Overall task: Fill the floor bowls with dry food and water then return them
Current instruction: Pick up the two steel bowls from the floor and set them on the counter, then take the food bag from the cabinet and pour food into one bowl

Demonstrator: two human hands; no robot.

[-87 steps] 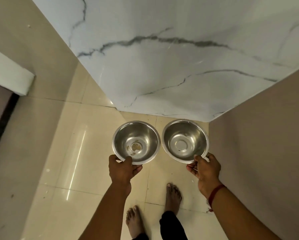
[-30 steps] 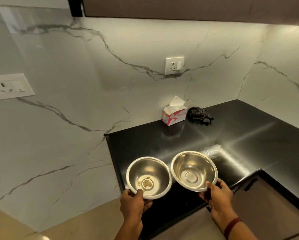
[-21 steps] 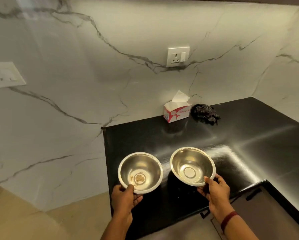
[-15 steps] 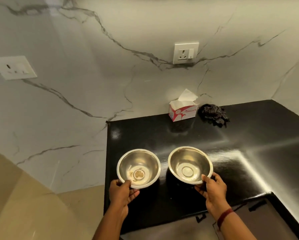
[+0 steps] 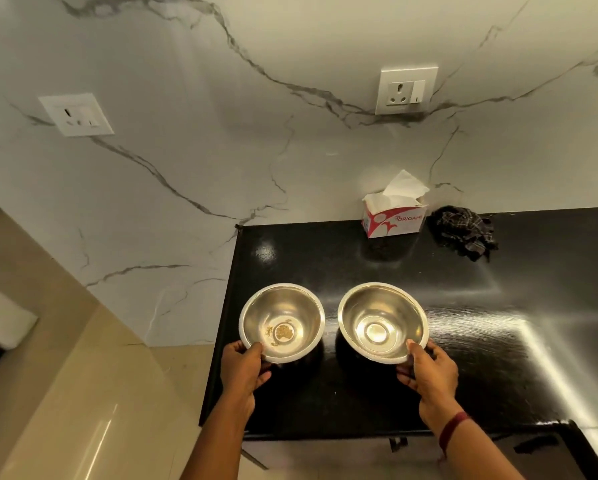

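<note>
Two steel bowls are side by side over the black counter [image 5: 464, 341], near its left end. The left bowl [image 5: 283, 317] has a few brown crumbs in its bottom; my left hand [image 5: 244, 368] grips its near rim. The right bowl [image 5: 382, 317] has nothing inside; my right hand [image 5: 431, 374], with a red band at the wrist, grips its near rim. Whether the bowls rest on the counter or hover just above it, I cannot tell.
A tissue box [image 5: 393, 216] and a dark checked cloth [image 5: 464, 232] lie at the back of the counter against the marble wall. Two wall sockets [image 5: 406, 90] [image 5: 76, 114] sit above. Cream floor tiles [image 5: 83, 410] lie to the left. Cabinet handles [image 5: 398, 443] show below the counter edge.
I have risen from the floor with both bowls and brought them over the counter. In the last second they have sunk lower toward its surface and my view has shifted left.
</note>
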